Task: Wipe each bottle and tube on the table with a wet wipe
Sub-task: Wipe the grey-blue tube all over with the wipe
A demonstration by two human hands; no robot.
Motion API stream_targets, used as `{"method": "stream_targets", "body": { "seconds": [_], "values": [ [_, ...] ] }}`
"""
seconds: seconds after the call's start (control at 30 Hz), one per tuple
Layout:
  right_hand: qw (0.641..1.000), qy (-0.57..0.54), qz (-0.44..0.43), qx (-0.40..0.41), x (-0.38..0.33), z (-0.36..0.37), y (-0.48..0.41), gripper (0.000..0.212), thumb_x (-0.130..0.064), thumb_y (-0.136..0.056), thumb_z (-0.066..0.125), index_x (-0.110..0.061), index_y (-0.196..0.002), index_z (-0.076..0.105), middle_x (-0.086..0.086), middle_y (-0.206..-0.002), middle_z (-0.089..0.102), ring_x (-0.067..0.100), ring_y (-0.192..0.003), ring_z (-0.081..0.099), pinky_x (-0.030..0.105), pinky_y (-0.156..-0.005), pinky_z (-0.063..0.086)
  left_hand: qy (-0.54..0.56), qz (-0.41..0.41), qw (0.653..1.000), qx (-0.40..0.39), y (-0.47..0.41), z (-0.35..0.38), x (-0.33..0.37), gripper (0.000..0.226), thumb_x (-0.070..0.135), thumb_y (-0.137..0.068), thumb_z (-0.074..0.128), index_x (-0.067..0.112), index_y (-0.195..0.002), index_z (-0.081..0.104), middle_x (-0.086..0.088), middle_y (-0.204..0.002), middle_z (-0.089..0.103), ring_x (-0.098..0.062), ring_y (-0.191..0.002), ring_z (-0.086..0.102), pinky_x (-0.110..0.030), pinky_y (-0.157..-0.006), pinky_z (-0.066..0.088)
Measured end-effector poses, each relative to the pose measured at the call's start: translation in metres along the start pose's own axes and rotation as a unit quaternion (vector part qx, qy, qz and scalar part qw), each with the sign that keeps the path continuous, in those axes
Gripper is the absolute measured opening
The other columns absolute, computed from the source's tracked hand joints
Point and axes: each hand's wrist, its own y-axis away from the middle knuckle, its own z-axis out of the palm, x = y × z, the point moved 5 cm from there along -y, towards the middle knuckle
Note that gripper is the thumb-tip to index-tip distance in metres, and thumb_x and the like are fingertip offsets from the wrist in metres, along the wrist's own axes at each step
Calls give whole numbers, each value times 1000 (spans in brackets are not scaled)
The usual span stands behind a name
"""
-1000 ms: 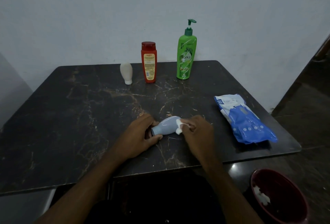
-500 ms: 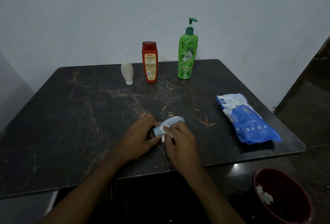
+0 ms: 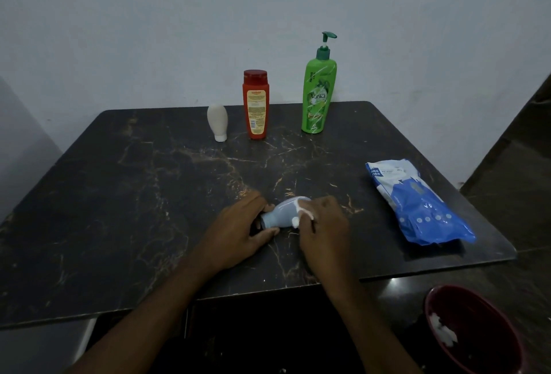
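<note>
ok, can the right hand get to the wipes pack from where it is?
Probably yes. The right hand is pressing a wipe on the blue tube, and the wipes pack lies further to its right with only bare table between. It would have to leave the tube first.

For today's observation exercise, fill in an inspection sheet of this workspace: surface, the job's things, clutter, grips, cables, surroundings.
Surface: dark marble-patterned table, no spills seen.
Job's things: pale blue tube lying on its side; white tube, red bottle and green pump bottle upright at the far edge; wet wipe; blue wipes pack lying flat.
Clutter: nothing seen.
Grips: left hand holds the blue tube's cap end; right hand presses the wipe on it.
Cables: nothing seen.
Surroundings: plain wall; dark red bin on the floor, white scraps inside.
</note>
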Motion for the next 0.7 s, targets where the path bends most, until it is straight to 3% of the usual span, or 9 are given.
{"method": "stream_targets", "body": {
  "seconds": [0.1, 0.2, 0.33, 0.5, 0.7],
  "values": [
    [999, 4, -52, -16, -5, 7, 8, 27, -4, -85, 63, -14, -107, 73, 0, -100, 60, -3, -84, 48, -5, -81, 26, 13, 4, 1000, 2, 0, 0, -1, 33, 34, -87, 76, 36, -96, 45, 22, -90, 44, 9, -84, 50, -7, -69, 35],
    [1000, -3, 10, 22, 7, -6, -2, 18, -2, -84, 66, -10, -99, 74, 5, -94, 65, 2, -81, 50, -3, -76, 26, 9, 6, 1000, -1, 0, 0, -1, 31, 35, -88, 76, 36, -97, 46, 19, -92, 47, 7, -85, 50, -7, -70, 35],
    [997, 4, 79, 22, 22, -13, -5, 20, -10, -91, 61, -12, -109, 71, 5, -106, 66, 4, -87, 51, 8, -78, 32, 8, 6, 1000, -4, 1, 1, -2, 30, 37, -88, 75, 35, -98, 47, 19, -93, 48, 4, -86, 50, -8, -70, 35],
    [993, -15, 113, 19, 26, -13, -9, 25, -11, -93, 59, -12, -117, 67, 2, -114, 65, 1, -93, 51, -7, -70, 31, 24, -5, 1000, -8, 0, 1, 0, 37, 32, -86, 78, 39, -95, 42, 27, -91, 45, 6, -86, 50, -6, -71, 35],
    [999, 25, 37, -13, -6, -1, -18, 20, -6, -95, 53, -4, -110, 66, 10, -112, 57, 12, -91, 49, 2, -76, 30, 42, -41, 998, -13, 2, 2, -4, 34, 30, -86, 79, 33, -93, 46, 20, -93, 53, 1, -90, 52, -9, -70, 39]
  ]
}}
